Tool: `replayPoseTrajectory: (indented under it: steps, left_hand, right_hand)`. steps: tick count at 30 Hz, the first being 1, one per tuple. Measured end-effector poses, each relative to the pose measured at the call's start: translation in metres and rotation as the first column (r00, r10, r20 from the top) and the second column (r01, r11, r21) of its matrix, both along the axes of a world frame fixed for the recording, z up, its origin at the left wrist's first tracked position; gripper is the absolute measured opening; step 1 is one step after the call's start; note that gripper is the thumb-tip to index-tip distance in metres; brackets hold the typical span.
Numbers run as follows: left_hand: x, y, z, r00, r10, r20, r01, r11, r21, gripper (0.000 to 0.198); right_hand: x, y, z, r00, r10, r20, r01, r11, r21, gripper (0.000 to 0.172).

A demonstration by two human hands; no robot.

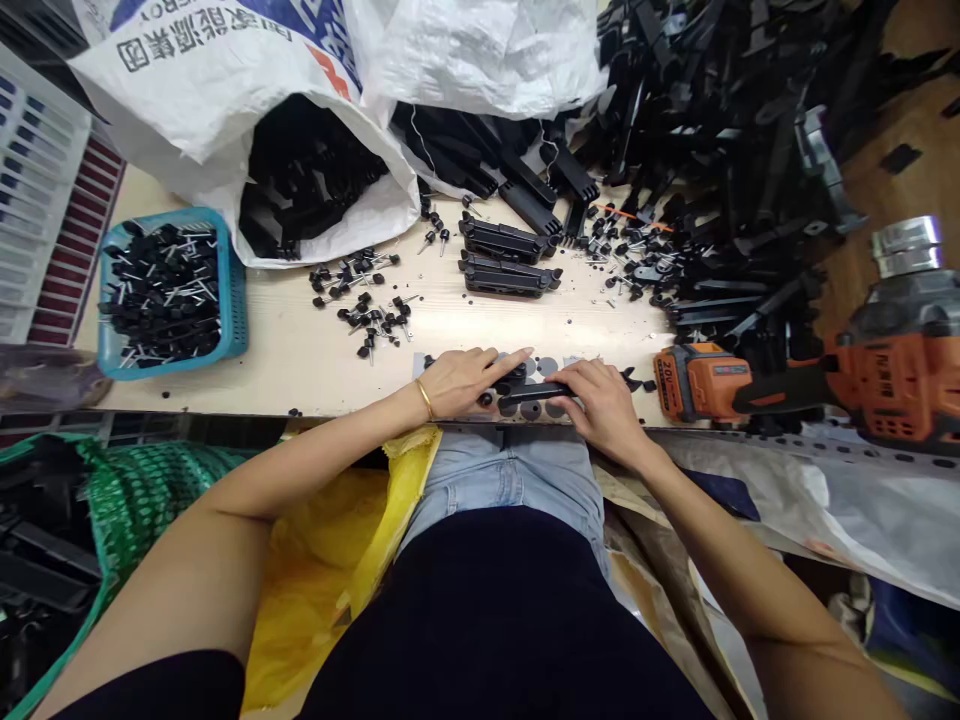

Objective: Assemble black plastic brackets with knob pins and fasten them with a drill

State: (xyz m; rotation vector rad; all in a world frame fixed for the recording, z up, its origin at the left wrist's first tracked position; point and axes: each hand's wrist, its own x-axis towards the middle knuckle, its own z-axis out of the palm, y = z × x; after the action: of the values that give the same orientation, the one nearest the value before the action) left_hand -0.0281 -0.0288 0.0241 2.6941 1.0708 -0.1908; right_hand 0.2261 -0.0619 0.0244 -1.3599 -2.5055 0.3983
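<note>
A long black plastic part point(536, 392) lies across a grey plate with round spots point(550, 367) at the table's front edge. My left hand point(461, 383), with a gold bangle at the wrist, is on the part's left end, its index finger stretched out over it and the other fingers closed at it. Round the right end, the thumb and fingers of my right hand point(602, 405) are closed. Behind the hands, two assembled black folding parts point(510, 262) lie side by side. Small black knobs with metal pins point(375, 318) are scattered to their left.
A blue basket point(234, 300) of pinned knobs stands at left. White sacks point(187, 110) of black parts fill the back. At right, an orange power tool point(705, 382) lies near a large heap of black parts point(720, 150). A green sack point(142, 500) is below left.
</note>
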Motion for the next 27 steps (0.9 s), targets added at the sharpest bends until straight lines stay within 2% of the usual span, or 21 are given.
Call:
replayPoseTrajectory:
  steps: [3, 5, 8, 10, 12, 15, 17, 18, 20, 21, 22, 24, 27]
  left_hand:
    - [-0.002, -0.008, 0.007, 0.999, 0.031, 0.021, -0.031, 0.999, -0.009, 0.066]
    - [-0.006, -0.010, 0.010, 0.998, 0.020, 0.057, -0.017, 0.999, -0.039, 0.062]
    - [-0.014, -0.010, 0.012, 0.990, -0.039, 0.139, 0.050, 0.995, -0.082, 0.059]
    - [-0.019, -0.008, 0.012, 0.972, -0.081, 0.220, 0.104, 0.990, -0.098, 0.057]
    - [-0.024, -0.008, 0.011, 0.941, -0.124, 0.314, 0.164, 0.981, -0.105, 0.054]
    - [-0.026, -0.020, 0.011, 0.892, -0.140, 0.430, 0.192, 0.978, -0.080, 0.052]
    - [-0.023, -0.039, 0.015, 0.820, -0.095, 0.565, 0.163, 0.984, -0.070, 0.054]
    - [-0.020, -0.052, 0.019, 0.763, -0.042, 0.646, 0.136, 0.986, -0.096, 0.056]
    - [-0.012, -0.080, 0.027, 0.613, 0.140, 0.778, 0.073, 0.970, -0.232, 0.057]
    - [-0.008, -0.093, 0.032, 0.557, 0.269, 0.786, 0.006, 0.945, -0.328, 0.056]
    - [-0.003, -0.104, 0.035, 0.497, 0.372, 0.784, -0.055, 0.915, -0.400, 0.054]
    - [0.004, -0.121, 0.039, 0.386, 0.506, 0.771, -0.172, 0.861, -0.479, 0.049]
    - [0.013, -0.125, 0.039, 0.178, 0.598, 0.782, -0.245, 0.796, -0.553, 0.048]
  right_hand:
    - [-0.009, -0.001, 0.018, 0.998, 0.051, 0.044, -0.048, 0.996, -0.071, 0.024]
    - [-0.012, 0.000, 0.029, 0.980, 0.151, 0.132, -0.131, 0.980, -0.151, 0.023]
    - [-0.016, 0.002, 0.044, 0.907, 0.298, 0.298, -0.205, 0.929, -0.308, 0.028]
    - [-0.020, 0.001, 0.052, 0.877, 0.295, 0.380, -0.170, 0.928, -0.330, 0.038]
    - [-0.022, -0.001, 0.055, 0.879, 0.251, 0.405, -0.124, 0.941, -0.315, 0.047]
    - [-0.021, -0.006, 0.052, 0.935, 0.198, 0.293, -0.080, 0.925, -0.371, 0.055]
    - [-0.020, -0.012, 0.049, 0.982, 0.169, 0.080, -0.108, 0.863, -0.493, 0.055]
    - [-0.020, -0.016, 0.047, 0.988, 0.142, -0.066, -0.154, 0.811, -0.565, 0.055]
    - [-0.022, -0.028, 0.047, 0.937, 0.030, -0.347, -0.276, 0.672, -0.687, 0.055]
    - [-0.025, -0.035, 0.047, 0.893, -0.048, -0.447, -0.329, 0.607, -0.723, 0.055]
    - [-0.029, -0.042, 0.048, 0.850, -0.128, -0.510, -0.367, 0.551, -0.750, 0.055]
    - [-0.040, -0.056, 0.049, 0.785, -0.284, -0.550, -0.388, 0.467, -0.795, 0.055]
    - [-0.056, -0.068, 0.049, 0.653, -0.493, -0.575, -0.429, 0.385, -0.817, 0.055]
